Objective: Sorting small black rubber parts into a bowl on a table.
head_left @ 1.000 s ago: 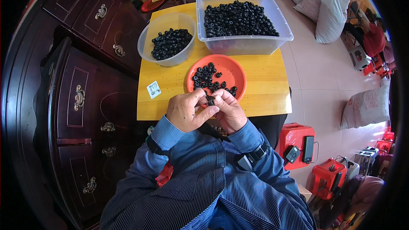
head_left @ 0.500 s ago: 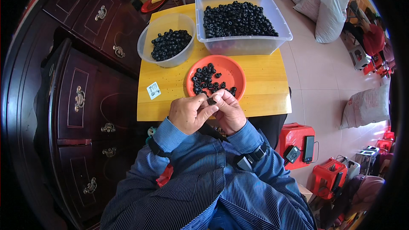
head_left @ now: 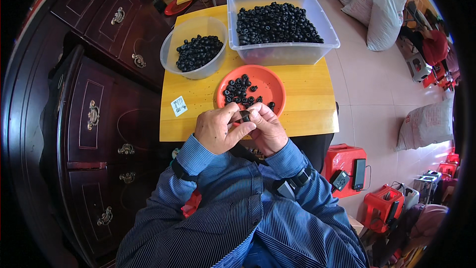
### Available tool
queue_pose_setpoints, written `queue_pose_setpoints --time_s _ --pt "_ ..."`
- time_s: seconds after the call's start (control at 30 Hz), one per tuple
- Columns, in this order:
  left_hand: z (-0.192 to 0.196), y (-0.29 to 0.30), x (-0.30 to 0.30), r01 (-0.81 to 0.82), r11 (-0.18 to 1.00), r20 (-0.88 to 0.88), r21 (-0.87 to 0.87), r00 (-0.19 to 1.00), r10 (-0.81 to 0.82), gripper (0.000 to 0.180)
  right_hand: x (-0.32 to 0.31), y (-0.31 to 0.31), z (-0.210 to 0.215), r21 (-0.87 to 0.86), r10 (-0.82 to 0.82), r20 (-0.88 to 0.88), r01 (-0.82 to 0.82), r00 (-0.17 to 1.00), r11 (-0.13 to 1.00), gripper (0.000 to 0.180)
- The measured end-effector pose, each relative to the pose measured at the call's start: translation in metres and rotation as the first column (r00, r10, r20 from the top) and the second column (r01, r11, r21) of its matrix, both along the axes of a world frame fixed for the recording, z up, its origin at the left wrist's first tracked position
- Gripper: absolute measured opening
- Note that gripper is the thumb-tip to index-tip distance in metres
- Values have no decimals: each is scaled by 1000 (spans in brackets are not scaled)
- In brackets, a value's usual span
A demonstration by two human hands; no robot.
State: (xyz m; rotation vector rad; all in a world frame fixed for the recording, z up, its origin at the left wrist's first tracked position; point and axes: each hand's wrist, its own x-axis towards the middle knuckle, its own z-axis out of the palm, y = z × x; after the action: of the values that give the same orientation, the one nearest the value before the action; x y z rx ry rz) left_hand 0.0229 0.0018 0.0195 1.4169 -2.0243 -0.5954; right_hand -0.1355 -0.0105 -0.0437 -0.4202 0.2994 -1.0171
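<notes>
Between the fingertips of my left hand [head_left: 216,130] and my right hand [head_left: 268,128] sits one small round black part [head_left: 244,115], pinched from both sides. Both hands are closed around it just over the near rim of an orange-red plate [head_left: 272,80]. On that plate lie several loose black ring-like parts [head_left: 238,89], mostly toward its left and near side. Beyond it on the left stands a round translucent tub [head_left: 168,54] partly filled with similar black parts. A large rectangular clear bin [head_left: 282,55], heaped with more of them, stands at the back right.
The yellow table [head_left: 307,104] carries a white label [head_left: 179,105] and dark crumbs. Dark wooden drawers [head_left: 94,114] stand close on the left. Right of the table are a red stool [head_left: 342,164] with small devices and white sacks [head_left: 384,15]. Other people sit at the far right.
The black part has turned slightly and shows more between my fingertips. My left hand has shifted a little to the left; the containers have stayed in place.
</notes>
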Motion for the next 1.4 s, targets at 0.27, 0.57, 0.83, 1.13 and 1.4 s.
queue_pose_setpoints --time_s 0.27,0.57,0.83,1.13,1.4 --pt "-4 0 -3 -5 999 -48 -49 999 3 46 0 -2 -3 -24 -20 14 20 1000 1000 11" --pt "-3 -2 0 13 999 -5 32 1000 -13 44 0 -1 -5 -7 -6 10 6 1000 1000 11" --pt "-2 -2 0 13 1000 -32 -4 999 -13 43 2 0 -8 11 2 30 -3 1000 1000 11" --pt "-9 0 0 42 999 -4 8 999 -42 40 0 -1 -9 0 -12 46 12 999 1000 12" --pt "-6 4 -4 -39 996 -161 -76 987 26 22 3 1 -16 95 -10 -48 15 999 995 13"
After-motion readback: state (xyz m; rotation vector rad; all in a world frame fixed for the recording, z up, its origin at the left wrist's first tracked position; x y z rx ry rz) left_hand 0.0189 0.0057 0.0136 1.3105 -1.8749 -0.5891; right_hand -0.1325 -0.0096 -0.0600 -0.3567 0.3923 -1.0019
